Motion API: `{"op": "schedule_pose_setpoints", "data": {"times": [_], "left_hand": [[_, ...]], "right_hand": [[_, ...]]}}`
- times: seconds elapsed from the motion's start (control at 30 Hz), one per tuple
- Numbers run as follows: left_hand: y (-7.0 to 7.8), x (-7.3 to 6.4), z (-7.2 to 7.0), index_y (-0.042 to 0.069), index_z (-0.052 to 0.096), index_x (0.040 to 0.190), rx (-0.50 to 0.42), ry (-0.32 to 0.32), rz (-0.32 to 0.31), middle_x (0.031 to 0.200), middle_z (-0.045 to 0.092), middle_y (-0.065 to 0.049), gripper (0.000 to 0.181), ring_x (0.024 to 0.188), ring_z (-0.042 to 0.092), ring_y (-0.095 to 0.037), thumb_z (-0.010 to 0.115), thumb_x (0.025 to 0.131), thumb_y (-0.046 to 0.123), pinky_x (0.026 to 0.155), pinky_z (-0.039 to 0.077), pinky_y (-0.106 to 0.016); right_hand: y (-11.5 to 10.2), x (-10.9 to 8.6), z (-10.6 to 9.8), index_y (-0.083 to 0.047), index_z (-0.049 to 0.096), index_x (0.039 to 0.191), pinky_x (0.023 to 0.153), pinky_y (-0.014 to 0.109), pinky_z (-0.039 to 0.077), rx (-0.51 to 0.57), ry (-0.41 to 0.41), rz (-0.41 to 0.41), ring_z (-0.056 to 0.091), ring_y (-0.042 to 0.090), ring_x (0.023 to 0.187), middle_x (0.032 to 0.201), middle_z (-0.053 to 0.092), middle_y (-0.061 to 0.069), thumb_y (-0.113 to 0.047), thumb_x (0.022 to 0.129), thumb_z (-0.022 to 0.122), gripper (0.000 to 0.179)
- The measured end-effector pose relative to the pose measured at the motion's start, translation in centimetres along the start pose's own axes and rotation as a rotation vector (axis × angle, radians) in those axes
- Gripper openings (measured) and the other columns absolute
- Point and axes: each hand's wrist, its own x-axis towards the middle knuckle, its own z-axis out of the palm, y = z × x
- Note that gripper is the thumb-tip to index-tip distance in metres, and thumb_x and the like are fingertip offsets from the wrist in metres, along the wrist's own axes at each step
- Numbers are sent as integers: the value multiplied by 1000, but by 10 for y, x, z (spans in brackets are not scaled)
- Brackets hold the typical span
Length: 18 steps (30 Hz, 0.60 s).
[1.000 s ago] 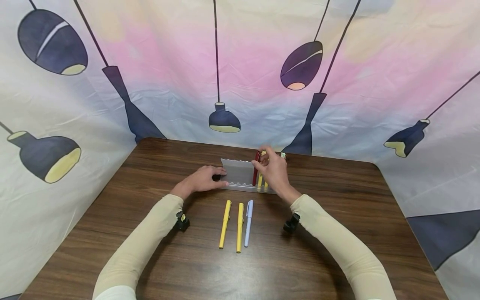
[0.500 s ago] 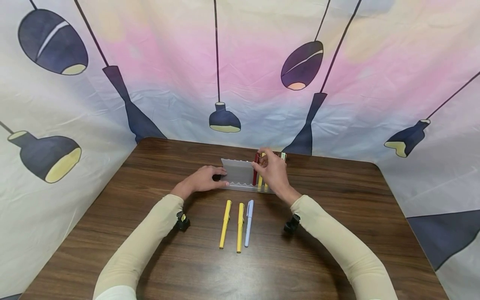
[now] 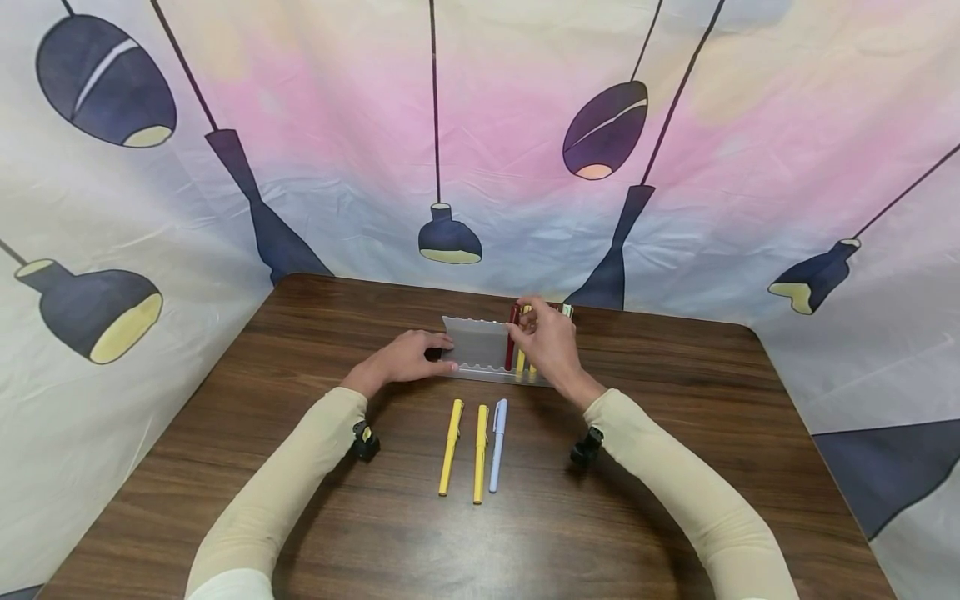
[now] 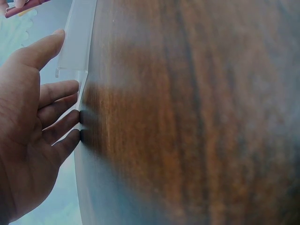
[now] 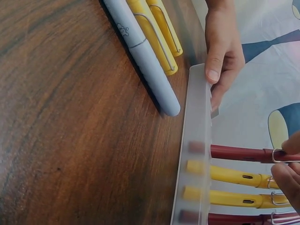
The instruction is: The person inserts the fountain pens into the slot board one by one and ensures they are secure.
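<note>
A clear plastic pen holder [image 3: 476,343] with notched edges stands towards the back of the table. My left hand [image 3: 405,357] holds its left end, thumb at the front and fingers by the end; the left wrist view shows the fingertips low against the table. With thumb and fingers, my right hand [image 3: 551,342] pinches the clip end of a dark red pen [image 5: 239,153], which stands in a holder slot. Beside that pen, two yellow pens [image 5: 236,176] and another dark red pen [image 5: 239,219] sit in the slots. The right hand partly hides the holder's right end in the head view.
In front of the holder, two yellow pens [image 3: 451,450] and a pale blue pen [image 3: 497,446] lie on the wooden table [image 3: 360,533]. A pale-capped pen [image 3: 567,311] shows behind the right hand. A printed cloth [image 3: 495,125] hangs behind the table.
Almost nothing differs: both hands keep their places at the holder, and the red pen stays in its slot. The view shifts very slightly.
</note>
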Motion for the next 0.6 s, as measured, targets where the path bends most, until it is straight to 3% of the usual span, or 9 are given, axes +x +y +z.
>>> {"op": "schedule_pose_setpoints", "data": {"times": [0.6], "left_hand": [[0, 1, -1, 6, 61, 142, 31, -8, 4, 153, 51, -15, 66, 144, 44, -36, 62, 98, 55, 117, 35, -54]], "right_hand": [[0, 3, -2, -7, 70, 128, 75, 45, 59, -10, -21, 12, 73, 19, 73, 87, 75, 7, -18, 92, 77, 38]]}}
